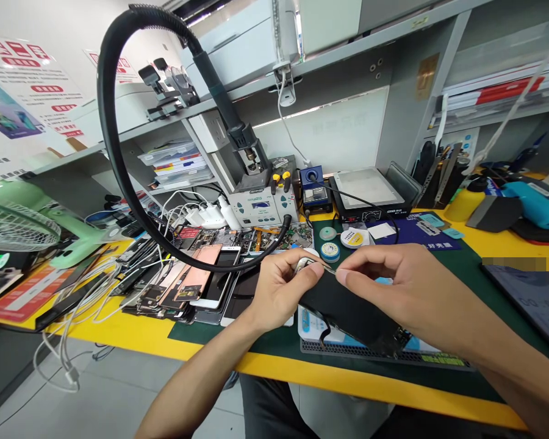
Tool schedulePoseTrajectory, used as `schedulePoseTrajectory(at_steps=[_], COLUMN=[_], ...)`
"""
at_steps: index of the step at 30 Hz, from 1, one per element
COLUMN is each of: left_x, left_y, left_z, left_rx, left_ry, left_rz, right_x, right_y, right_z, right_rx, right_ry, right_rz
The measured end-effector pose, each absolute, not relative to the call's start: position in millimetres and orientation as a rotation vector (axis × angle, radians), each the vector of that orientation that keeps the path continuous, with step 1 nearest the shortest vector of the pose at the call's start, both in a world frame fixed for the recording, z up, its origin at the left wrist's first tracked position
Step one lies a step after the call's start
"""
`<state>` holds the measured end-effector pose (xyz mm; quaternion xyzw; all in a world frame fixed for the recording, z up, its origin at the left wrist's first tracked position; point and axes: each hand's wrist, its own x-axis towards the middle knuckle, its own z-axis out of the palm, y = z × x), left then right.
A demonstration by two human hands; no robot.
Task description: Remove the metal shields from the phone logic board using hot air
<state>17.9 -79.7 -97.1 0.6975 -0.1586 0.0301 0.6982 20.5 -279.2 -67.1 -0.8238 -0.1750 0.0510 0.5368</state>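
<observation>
My left hand [286, 283] is closed, thumb against fingers, on a small metallic part [304, 263] at the upper left end of a black phone panel [352, 314]. My right hand [393, 280] pinches the end of a thin strip [328, 267] that runs between the two hands. The panel lies tilted beneath my fingers, over a blue and white pad [308, 326]. A short black cable [324, 332] curls at its left side. What the strip is cannot be made out.
Phones and screens [215, 277] are piled at the left by white cables. A thick black hose [105, 110] arches over them. Behind stand a soldering station [260, 207], a heating plate [368, 189] and solder spools [330, 251]. A tablet [526, 305] lies right.
</observation>
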Motion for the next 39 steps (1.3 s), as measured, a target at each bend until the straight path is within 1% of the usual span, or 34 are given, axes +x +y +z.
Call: schedulePoseTrajectory(at_steps=[9,15,30,39], left_x=[15.4,14.0,13.8,12.9], left_y=[-79.7,-80.1,-81.0,-82.3], left_z=[-96.2,-94.9,-95.3,-90.7], left_rx=[1.581,1.607,1.58,1.677], left_ry=[-0.356,-0.357,-0.339,-0.313], left_rz=[0.084,0.1,0.045,0.103], right_x=[21.4,20.2,20.3,18.8], right_y=[-278.6,-279.3,-280.9,-280.0], right_z=[-66.0,-64.8,-65.2,-64.2], right_rx=[-1.95,-2.024,-1.996,-2.019], right_ry=[-0.424,-0.435,-0.458,-0.433], right_rz=[0.122,0.144,0.182,0.173])
